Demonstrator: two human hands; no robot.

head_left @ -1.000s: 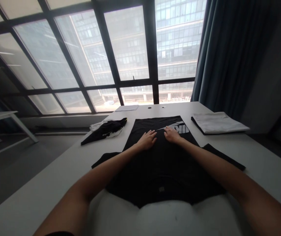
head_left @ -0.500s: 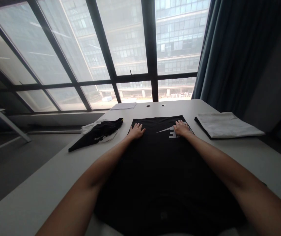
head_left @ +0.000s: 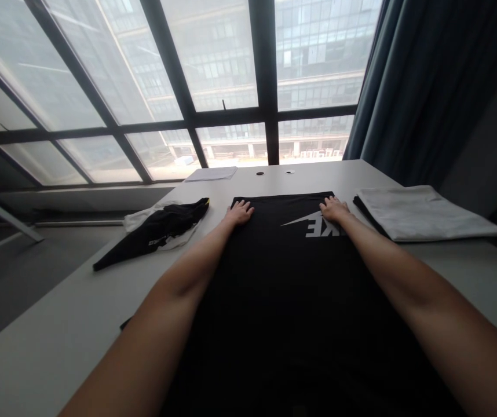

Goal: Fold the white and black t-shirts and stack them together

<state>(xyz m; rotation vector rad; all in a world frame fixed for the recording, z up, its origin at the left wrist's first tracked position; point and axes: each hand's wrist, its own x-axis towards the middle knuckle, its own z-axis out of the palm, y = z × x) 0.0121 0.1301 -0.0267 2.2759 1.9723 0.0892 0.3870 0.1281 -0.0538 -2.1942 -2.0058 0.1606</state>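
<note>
A black T-shirt [head_left: 274, 278] lies spread on the white table in front of me, its far edge straight. Grey lettering and a swoosh [head_left: 318, 225], upside down to me, show near its far right corner. My left hand [head_left: 240, 213] rests flat on the far left corner, fingers apart. At the far right side my right hand [head_left: 335, 209] lies on the cloth beside the print, fingers stretched out and covering part of it. The near end of the shirt runs out of view, and my forearms hide parts of its sides.
On the left of the table [head_left: 75, 307] lies a crumpled black and white garment [head_left: 161, 229]. A folded whitish cloth [head_left: 431, 214] over something dark lies at right. Papers [head_left: 211, 174] are at the far edge, before the windows; a blue curtain [head_left: 398, 87] hangs at right.
My right hand has slid right across the print to the shirt's side, uncovering more lettering. My left hand stays at its corner. The view has tilted down and come nearer.
</note>
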